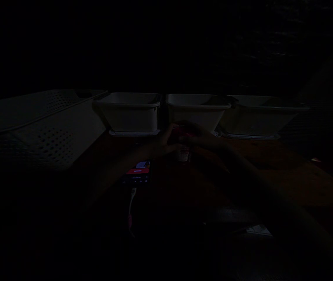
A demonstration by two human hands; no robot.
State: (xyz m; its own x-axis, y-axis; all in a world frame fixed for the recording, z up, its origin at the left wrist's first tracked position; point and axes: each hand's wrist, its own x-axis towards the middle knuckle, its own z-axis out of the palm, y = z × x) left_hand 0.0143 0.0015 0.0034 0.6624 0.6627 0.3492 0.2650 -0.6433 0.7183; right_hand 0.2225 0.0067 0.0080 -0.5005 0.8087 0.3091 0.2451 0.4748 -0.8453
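Note:
The scene is very dark. Both my hands meet over a small pale jar with a reddish top, which stands on the wooden table in front of the middle tub. From the left, my left hand curls its fingers against the jar's side. My right hand comes in from the lower right and closes over the reddish top. Most of the jar is hidden by the fingers.
Three white tubs stand in a row at the back: left, middle, right. A large perforated white basket fills the left. A lit phone with a cable lies near me, and a pale paper sits lower right.

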